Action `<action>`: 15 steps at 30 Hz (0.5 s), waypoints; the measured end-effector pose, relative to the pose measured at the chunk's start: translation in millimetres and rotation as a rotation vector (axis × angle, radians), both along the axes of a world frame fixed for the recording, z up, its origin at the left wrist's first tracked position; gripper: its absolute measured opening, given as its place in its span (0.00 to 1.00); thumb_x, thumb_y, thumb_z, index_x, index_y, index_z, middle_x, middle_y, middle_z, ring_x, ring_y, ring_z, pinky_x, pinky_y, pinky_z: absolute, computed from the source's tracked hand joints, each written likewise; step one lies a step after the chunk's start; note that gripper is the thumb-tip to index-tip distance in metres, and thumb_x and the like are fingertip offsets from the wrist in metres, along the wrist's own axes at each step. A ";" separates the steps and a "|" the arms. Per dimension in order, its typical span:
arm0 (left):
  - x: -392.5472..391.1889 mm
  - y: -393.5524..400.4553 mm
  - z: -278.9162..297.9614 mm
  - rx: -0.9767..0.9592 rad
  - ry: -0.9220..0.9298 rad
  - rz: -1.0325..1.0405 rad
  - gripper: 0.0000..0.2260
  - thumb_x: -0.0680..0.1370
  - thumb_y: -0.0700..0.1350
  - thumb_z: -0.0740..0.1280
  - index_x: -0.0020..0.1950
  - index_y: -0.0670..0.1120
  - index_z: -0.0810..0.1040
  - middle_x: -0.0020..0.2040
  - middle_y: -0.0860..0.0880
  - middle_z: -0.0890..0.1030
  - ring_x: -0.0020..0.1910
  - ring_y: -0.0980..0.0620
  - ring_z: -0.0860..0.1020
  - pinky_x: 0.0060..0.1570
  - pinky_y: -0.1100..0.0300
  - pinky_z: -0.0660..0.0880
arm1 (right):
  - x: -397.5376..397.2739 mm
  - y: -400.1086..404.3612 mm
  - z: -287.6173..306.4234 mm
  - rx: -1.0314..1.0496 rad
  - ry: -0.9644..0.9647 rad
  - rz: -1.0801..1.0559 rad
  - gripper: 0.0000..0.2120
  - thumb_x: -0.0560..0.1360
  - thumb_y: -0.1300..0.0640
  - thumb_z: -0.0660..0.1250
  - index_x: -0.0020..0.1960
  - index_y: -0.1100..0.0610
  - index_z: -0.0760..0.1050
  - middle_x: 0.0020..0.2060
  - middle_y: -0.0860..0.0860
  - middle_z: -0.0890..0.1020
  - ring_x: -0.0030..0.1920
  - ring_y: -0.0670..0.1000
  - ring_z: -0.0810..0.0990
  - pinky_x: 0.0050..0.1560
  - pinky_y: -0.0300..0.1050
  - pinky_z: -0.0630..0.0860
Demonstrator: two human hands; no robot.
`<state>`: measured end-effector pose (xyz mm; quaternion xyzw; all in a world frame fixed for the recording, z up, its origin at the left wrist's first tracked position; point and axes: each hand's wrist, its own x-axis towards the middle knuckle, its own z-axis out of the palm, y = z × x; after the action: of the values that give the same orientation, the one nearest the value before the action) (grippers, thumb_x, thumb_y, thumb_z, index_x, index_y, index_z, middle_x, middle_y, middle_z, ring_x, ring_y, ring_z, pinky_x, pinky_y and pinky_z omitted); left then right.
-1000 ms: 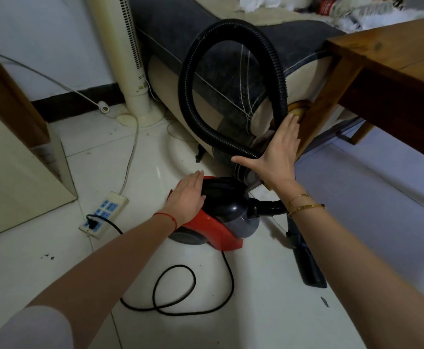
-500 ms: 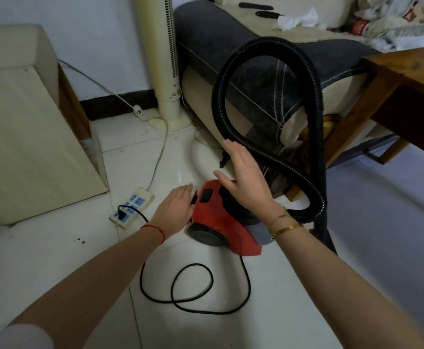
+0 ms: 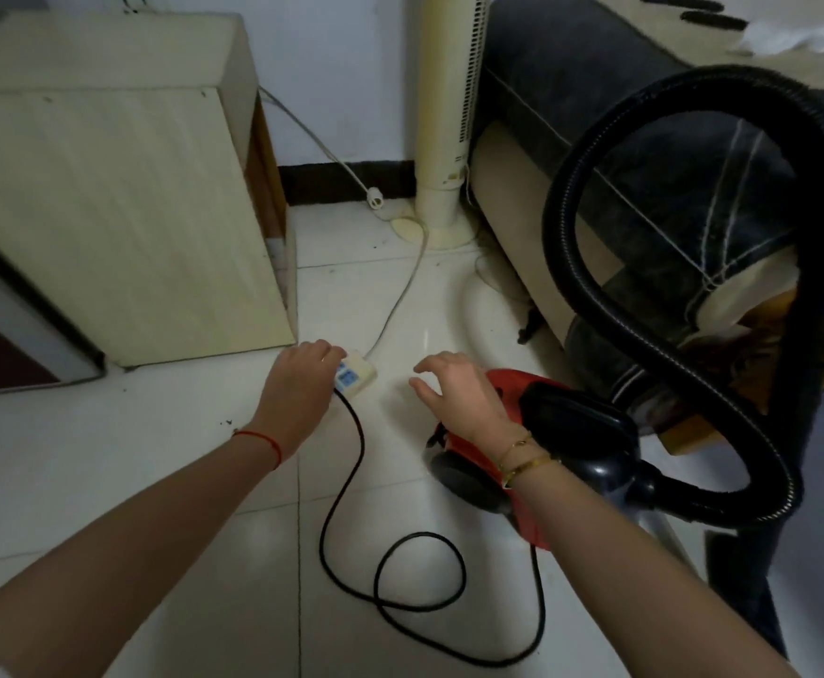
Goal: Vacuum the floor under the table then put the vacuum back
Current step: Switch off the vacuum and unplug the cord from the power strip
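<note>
My left hand [image 3: 300, 384] is down on the power strip [image 3: 357, 378], fingers curled over its near end where the black cord [image 3: 351, 457] meets it; whether the grip is clamped on the plug or only resting there I cannot tell, the fingers hide it. My right hand [image 3: 458, 391] hovers above the floor [image 3: 155, 457] just left of the vacuum [image 3: 493, 433], fingers loosely bent and apart, holding nothing.

Vacuum: small canister, glossy red plastic shell, black moulded handle on top, dark wheel at the near side. It sits on the floor beside the sofa [image 3: 620, 139]. Its hose [image 3: 693, 364] is black, ribbed, thick, rising in a tall loop against the sofa arm and curling back down to the canister's front.

Cord: smooth black rubber, running from the strip toward me, making one loose loop on the tiles, then back to the vacuum's rear.

Power strip: cream plastic block with blue sockets, a pale cable leaving it toward the wall.

Floor: pale glossy tiles, a few dark specks. Cabinet [image 3: 106, 188] at left, cream boxy panels. Tower fan [image 3: 449, 115], cream, slotted column on a round base. Sofa dark grey fabric with light stitching, tan lower panel.
</note>
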<state>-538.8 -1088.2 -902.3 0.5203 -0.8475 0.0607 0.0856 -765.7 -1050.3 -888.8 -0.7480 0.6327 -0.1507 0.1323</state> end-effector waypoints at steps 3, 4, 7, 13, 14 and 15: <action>27.6 -8.4 -13.7 0.062 0.043 0.130 0.19 0.62 0.35 0.75 0.52 0.41 0.80 0.46 0.43 0.81 0.42 0.42 0.79 0.39 0.52 0.74 | 27.9 -25.3 -11.9 0.027 -0.006 0.044 0.14 0.80 0.51 0.59 0.61 0.56 0.76 0.56 0.53 0.80 0.57 0.55 0.75 0.58 0.50 0.72; 35.6 -11.0 -20.9 0.093 0.057 0.171 0.18 0.66 0.36 0.73 0.55 0.42 0.79 0.49 0.43 0.80 0.45 0.42 0.79 0.41 0.51 0.74 | 38.4 -33.2 -17.3 0.039 -0.017 0.055 0.14 0.80 0.52 0.59 0.60 0.56 0.77 0.55 0.53 0.80 0.56 0.55 0.76 0.57 0.50 0.73; 53.9 -17.0 -47.3 0.198 0.046 0.260 0.18 0.74 0.41 0.67 0.64 0.44 0.74 0.57 0.44 0.77 0.55 0.43 0.75 0.50 0.51 0.72 | 69.6 -51.3 -35.7 0.066 -0.042 0.072 0.13 0.80 0.53 0.58 0.52 0.58 0.78 0.48 0.54 0.82 0.51 0.56 0.78 0.51 0.51 0.75; 66.0 -31.8 -104.1 0.311 0.069 0.304 0.20 0.78 0.49 0.64 0.68 0.44 0.69 0.63 0.45 0.72 0.60 0.46 0.71 0.55 0.53 0.69 | 120.4 -81.3 -67.7 0.138 -0.043 0.083 0.18 0.79 0.46 0.58 0.50 0.59 0.78 0.47 0.56 0.81 0.47 0.56 0.79 0.42 0.45 0.74; 66.4 -34.3 -114.0 0.316 0.083 0.306 0.21 0.77 0.50 0.64 0.68 0.45 0.69 0.63 0.45 0.72 0.59 0.46 0.71 0.55 0.53 0.70 | 127.3 -86.6 -72.5 0.148 -0.039 0.082 0.18 0.79 0.45 0.58 0.50 0.59 0.78 0.46 0.56 0.81 0.47 0.56 0.79 0.41 0.45 0.74; 66.3 -36.9 -123.6 0.317 0.097 0.307 0.21 0.77 0.50 0.64 0.68 0.45 0.69 0.62 0.46 0.72 0.59 0.47 0.72 0.54 0.54 0.70 | 133.3 -91.8 -77.0 0.154 -0.040 0.081 0.19 0.79 0.44 0.59 0.51 0.59 0.78 0.46 0.55 0.81 0.47 0.55 0.79 0.42 0.45 0.75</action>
<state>-472.5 -1125.1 -1025.9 0.6524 -0.7522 -0.0859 0.0332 -632.4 -1142.1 -965.8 -0.7576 0.6087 -0.1109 0.2078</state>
